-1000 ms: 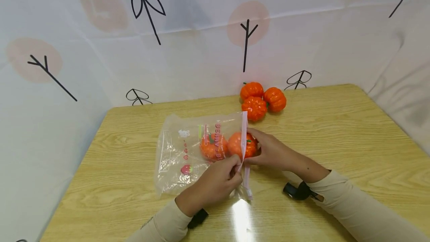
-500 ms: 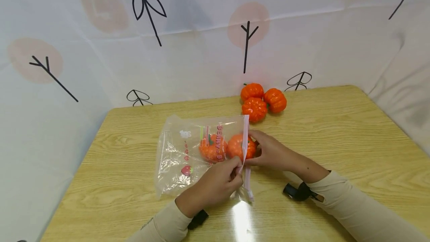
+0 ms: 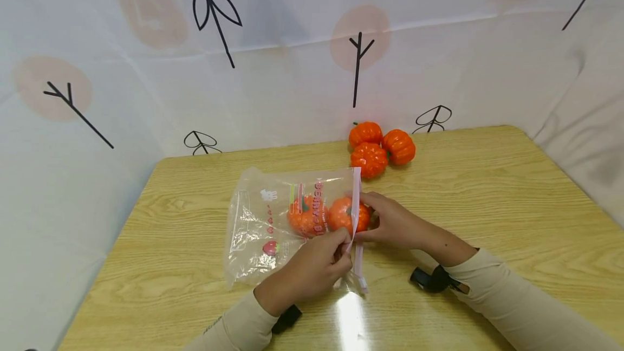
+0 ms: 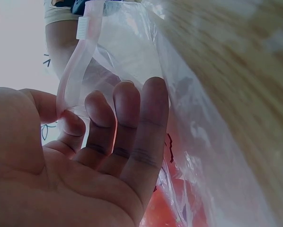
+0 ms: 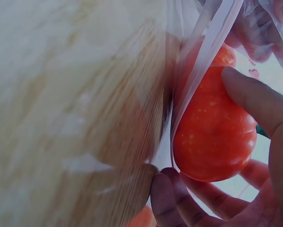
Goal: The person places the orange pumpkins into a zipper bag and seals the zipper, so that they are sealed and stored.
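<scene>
A clear zip bag [image 3: 248, 232] with a pink slider edge lies on its side, its mouth facing right. Deep inside it rests one small orange pumpkin [image 3: 304, 221]. My left hand [image 3: 314, 264] pinches the bag's pink rim [image 4: 73, 71] between thumb and index finger, the other fingers half curled against the plastic. At the mouth, my right hand [image 3: 397, 223] holds a second orange pumpkin [image 5: 215, 127], thumb on one side and fingers on the other. Most of that pumpkin is within the bag, behind the film, beside the first one.
Behind the bag, three more orange pumpkins [image 3: 369, 160] sit in a cluster near the back edge of the wooden table [image 3: 487, 188]. A white patterned cloth [image 3: 292, 85] hangs behind the table. Black straps with cameras [image 3: 431, 279] are on both wrists.
The pumpkin in my right hand has shifted slightly left, a little deeper into the bag, and its green stem has turned leftward. My left hand keeps its pinch on the rim.
</scene>
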Demonstrator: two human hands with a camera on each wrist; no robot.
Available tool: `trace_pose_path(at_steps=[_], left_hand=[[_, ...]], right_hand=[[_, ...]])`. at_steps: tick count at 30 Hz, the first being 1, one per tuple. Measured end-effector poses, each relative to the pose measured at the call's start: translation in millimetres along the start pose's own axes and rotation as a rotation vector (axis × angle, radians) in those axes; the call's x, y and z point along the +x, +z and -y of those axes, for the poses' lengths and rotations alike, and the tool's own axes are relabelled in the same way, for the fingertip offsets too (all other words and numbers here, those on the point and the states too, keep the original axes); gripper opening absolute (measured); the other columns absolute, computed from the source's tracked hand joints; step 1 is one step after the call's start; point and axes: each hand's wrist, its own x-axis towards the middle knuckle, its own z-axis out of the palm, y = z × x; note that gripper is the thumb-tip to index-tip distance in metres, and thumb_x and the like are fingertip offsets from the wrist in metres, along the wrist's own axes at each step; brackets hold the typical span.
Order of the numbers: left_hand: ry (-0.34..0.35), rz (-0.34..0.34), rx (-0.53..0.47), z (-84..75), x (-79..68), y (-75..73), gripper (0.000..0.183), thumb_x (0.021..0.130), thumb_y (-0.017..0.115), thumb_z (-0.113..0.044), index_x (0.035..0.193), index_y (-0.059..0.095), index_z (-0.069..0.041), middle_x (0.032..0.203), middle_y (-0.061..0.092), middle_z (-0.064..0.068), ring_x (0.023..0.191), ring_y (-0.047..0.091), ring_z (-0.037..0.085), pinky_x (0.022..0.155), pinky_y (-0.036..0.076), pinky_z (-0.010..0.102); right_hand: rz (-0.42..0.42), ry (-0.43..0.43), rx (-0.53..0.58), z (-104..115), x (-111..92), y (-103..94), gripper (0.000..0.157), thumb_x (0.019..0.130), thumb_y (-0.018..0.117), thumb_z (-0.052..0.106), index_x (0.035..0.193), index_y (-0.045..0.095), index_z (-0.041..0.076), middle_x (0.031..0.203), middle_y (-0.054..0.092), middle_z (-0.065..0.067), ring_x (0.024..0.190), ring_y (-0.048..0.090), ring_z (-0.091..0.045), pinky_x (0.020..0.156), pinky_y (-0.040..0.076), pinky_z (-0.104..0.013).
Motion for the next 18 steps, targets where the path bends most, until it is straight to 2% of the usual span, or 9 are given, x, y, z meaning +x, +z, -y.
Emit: trace_pose_path(at_steps=[5, 8, 12, 15, 18], left_hand=[[0.000, -0.001, 0.005, 0.3, -0.1, 0.4, 0.010, 0.087, 0.055, -0.013, 0.085, 0.048, -0.019, 0.069, 0.040, -0.008, 0.063, 0.040, 0.003, 0.053, 0.031, 0.018], [0.005, -0.006, 0.008, 0.7, 0.4, 0.7, 0.011, 0.087, 0.055, -0.013, 0.084, 0.047, -0.019, 0.069, 0.039, -0.009, 0.063, 0.039, 0.002, 0.053, 0.030, 0.018], [0.004, -0.005, 0.003, 1.3, 0.4, 1.1, 0.012, 0.086, 0.055, -0.012, 0.083, 0.046, -0.018, 0.069, 0.038, -0.009, 0.062, 0.038, 0.002, 0.053, 0.029, 0.018], [0.001, -0.006, 0.005, 1.2, 0.4, 1.4, 0.013, 0.086, 0.056, -0.012, 0.083, 0.045, -0.019, 0.069, 0.038, -0.009, 0.062, 0.038, 0.002, 0.053, 0.029, 0.018], [-0.001, -0.009, 0.007, 1.1, 0.6, 1.7, 0.013, 0.086, 0.056, -0.012, 0.084, 0.045, -0.019, 0.069, 0.038, -0.009, 0.063, 0.038, 0.002, 0.054, 0.029, 0.018]], right_hand=[[0.041, 0.002, -0.001, -0.2, -0.8, -2.1, 0.081, 0.083, 0.081, 0.028, 0.150, 0.041, 0.009, 0.133, 0.058, -0.010, 0.110, 0.055, -0.020, 0.094, 0.051, -0.038], [0.073, -0.004, 0.043, -1.4, -1.0, -4.3, 0.077, 0.086, 0.075, 0.018, 0.152, 0.037, 0.008, 0.132, 0.057, -0.009, 0.105, 0.056, -0.020, 0.089, 0.053, -0.035], [0.103, 0.042, 0.132, -3.6, -1.3, -6.5, 0.072, 0.085, 0.065, 0.009, 0.151, 0.036, 0.009, 0.129, 0.058, -0.008, 0.105, 0.058, -0.022, 0.086, 0.054, -0.034], [0.107, 0.074, 0.144, -5.0, -1.9, -7.9, 0.067, 0.086, 0.063, 0.010, 0.148, 0.038, 0.009, 0.127, 0.059, -0.008, 0.106, 0.058, -0.023, 0.084, 0.054, -0.032], [0.105, 0.070, 0.134, -6.5, -2.4, -8.6, 0.062, 0.087, 0.066, 0.014, 0.144, 0.041, 0.009, 0.126, 0.059, -0.009, 0.105, 0.059, -0.023, 0.082, 0.053, -0.031]])
